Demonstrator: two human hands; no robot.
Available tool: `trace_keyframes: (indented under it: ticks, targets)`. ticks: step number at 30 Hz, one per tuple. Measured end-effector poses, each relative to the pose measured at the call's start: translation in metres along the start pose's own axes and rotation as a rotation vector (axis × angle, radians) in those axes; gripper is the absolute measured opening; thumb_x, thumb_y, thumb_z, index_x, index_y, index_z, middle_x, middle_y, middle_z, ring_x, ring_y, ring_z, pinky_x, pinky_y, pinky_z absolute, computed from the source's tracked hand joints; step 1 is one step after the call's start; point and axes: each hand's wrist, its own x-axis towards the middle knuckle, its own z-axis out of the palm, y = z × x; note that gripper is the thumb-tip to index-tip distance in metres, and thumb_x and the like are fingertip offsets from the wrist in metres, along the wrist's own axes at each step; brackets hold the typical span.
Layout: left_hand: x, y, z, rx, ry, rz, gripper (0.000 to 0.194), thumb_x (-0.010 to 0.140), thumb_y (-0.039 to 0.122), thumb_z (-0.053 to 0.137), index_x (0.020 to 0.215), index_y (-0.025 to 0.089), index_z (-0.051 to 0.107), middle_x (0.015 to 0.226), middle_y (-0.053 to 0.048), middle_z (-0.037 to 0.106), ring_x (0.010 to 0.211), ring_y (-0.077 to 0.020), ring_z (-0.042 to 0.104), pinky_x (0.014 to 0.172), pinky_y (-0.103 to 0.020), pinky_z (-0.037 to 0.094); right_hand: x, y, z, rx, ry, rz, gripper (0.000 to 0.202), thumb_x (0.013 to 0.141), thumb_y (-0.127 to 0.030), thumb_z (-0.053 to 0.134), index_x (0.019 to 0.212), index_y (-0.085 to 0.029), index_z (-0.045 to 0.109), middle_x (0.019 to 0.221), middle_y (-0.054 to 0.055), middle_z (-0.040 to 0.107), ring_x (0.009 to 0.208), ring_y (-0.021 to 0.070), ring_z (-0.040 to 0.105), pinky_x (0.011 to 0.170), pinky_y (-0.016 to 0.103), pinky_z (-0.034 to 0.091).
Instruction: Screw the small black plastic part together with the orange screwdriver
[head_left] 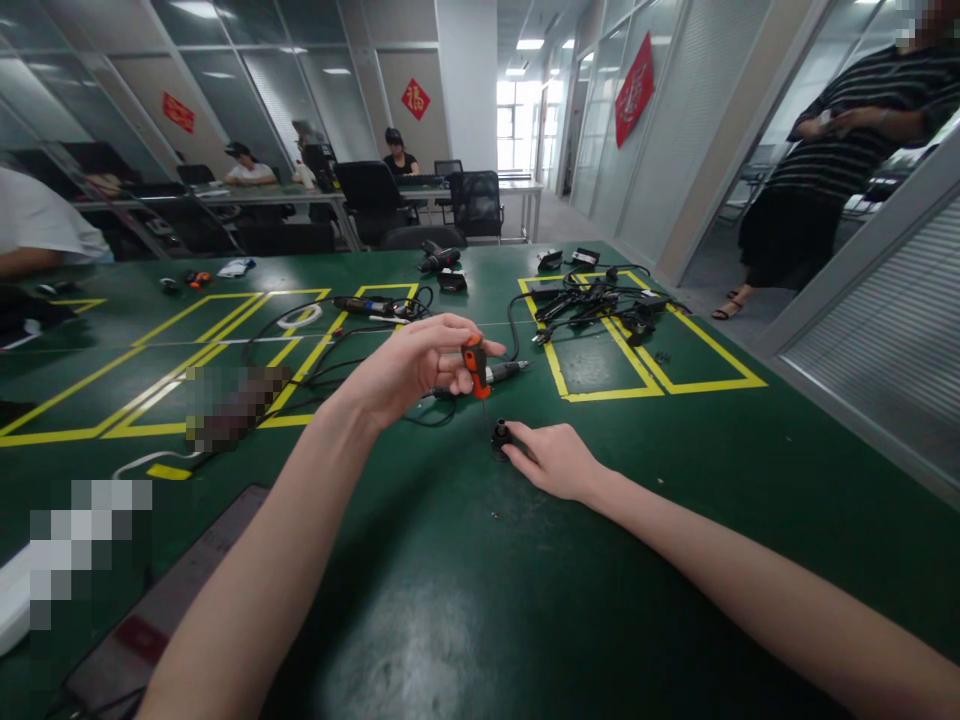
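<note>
My left hand grips the orange and dark grey handle of a screwdriver from above, thumb and fingers round it. Its thin shaft points down to a small black round part on the green table. Whether the tip touches the part cannot be made out. My right hand pinches that part from the right with thumb and forefinger. Tiny loose bits, perhaps screws, lie just in front. Behind my left hand is a grey and black pen-shaped tool with a cable.
Black cables and adapters are heaped within yellow tape outlines at back right. A power drill stands at the far edge. A dark flat panel lies by my left forearm. A person stands at right; others sit farther back.
</note>
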Motion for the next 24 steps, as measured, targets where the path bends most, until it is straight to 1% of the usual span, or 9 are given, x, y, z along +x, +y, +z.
trace_keyframes:
  ticks: [3,7,9,12,14,16,20,22,24]
  targets:
    - [-0.0001,-0.0007,0.0005,0.003,0.023,-0.003,0.027,0.075,0.027,0.082,0.096,0.016,0.069,0.087,-0.005,0.074,0.051,-0.0065,0.055,0.046,-0.017,0.044,0.0002,0.0001,0.0004,-0.001,-0.001,-0.003,0.039,0.107,-0.038,0.043,0.137,-0.017,0.058,0.098,0.009,0.081,0.083,0.0240,0.078,0.065,0.029,0.042]
    - [-0.0005,-0.0032,-0.0001,0.027,0.065,0.023,0.031,0.073,0.025,0.086,0.101,0.017,0.073,0.076,0.002,0.066,0.050,-0.0026,0.049,0.045,-0.012,0.039,-0.0001,0.0003,0.0009,-0.001,0.004,-0.008,0.040,0.108,-0.038,0.043,0.138,-0.016,0.057,0.097,0.009,0.081,0.084,0.0243,0.078,0.065,0.029,0.041]
    - [-0.0002,-0.0037,-0.0012,0.035,0.050,0.024,0.026,0.075,0.029,0.086,0.094,0.015,0.075,0.076,0.000,0.067,0.050,-0.0037,0.052,0.045,-0.013,0.041,-0.0004,0.0001,0.0007,0.000,0.000,-0.005,0.040,0.108,-0.038,0.043,0.137,-0.016,0.057,0.097,0.009,0.081,0.084,0.0240,0.078,0.065,0.028,0.041]
    - [0.0004,-0.0030,-0.0025,0.035,-0.004,0.024,0.025,0.079,0.035,0.080,0.090,0.013,0.075,0.093,-0.008,0.075,0.055,-0.0082,0.060,0.051,-0.019,0.051,-0.0005,-0.0003,0.0003,0.003,-0.008,-0.005,0.039,0.107,-0.038,0.044,0.137,-0.016,0.057,0.097,0.009,0.081,0.084,0.0235,0.078,0.065,0.028,0.040]
    - [0.0006,-0.0022,-0.0024,0.037,-0.017,0.023,0.024,0.079,0.033,0.079,0.090,0.012,0.074,0.099,-0.010,0.076,0.059,-0.0102,0.063,0.055,-0.022,0.054,-0.0003,-0.0002,0.0002,0.003,-0.005,-0.008,0.038,0.107,-0.037,0.044,0.136,-0.016,0.058,0.097,0.009,0.081,0.083,0.0238,0.078,0.064,0.029,0.040]
    - [0.0006,-0.0019,-0.0016,0.028,-0.008,0.017,0.023,0.078,0.030,0.081,0.092,0.014,0.074,0.091,-0.008,0.076,0.057,-0.0100,0.062,0.053,-0.021,0.052,0.0000,0.0002,0.0004,0.007,0.002,-0.014,0.038,0.107,-0.037,0.044,0.136,-0.016,0.058,0.097,0.009,0.081,0.083,0.0241,0.078,0.064,0.029,0.040]
    - [-0.0001,-0.0027,0.0000,0.024,0.019,0.015,0.029,0.075,0.028,0.085,0.100,0.017,0.075,0.075,0.000,0.069,0.048,-0.0052,0.051,0.044,-0.016,0.042,0.0006,0.0011,0.0012,0.009,0.006,-0.012,0.038,0.107,-0.037,0.045,0.136,-0.016,0.058,0.097,0.009,0.081,0.083,0.0237,0.078,0.064,0.029,0.040]
    - [-0.0003,-0.0032,-0.0004,0.035,0.035,0.013,0.029,0.074,0.027,0.086,0.099,0.017,0.077,0.072,0.001,0.067,0.049,-0.0042,0.050,0.044,-0.014,0.040,0.0006,0.0013,0.0014,0.004,0.004,-0.009,0.038,0.107,-0.037,0.045,0.136,-0.016,0.058,0.098,0.009,0.081,0.083,0.0233,0.078,0.065,0.028,0.040]
    - [-0.0001,-0.0036,-0.0014,0.043,0.041,0.011,0.024,0.076,0.028,0.085,0.095,0.014,0.078,0.077,-0.002,0.069,0.053,-0.0051,0.053,0.047,-0.014,0.043,0.0003,0.0011,0.0013,0.001,0.003,-0.009,0.038,0.107,-0.037,0.045,0.136,-0.016,0.058,0.097,0.009,0.081,0.083,0.0231,0.078,0.065,0.028,0.040]
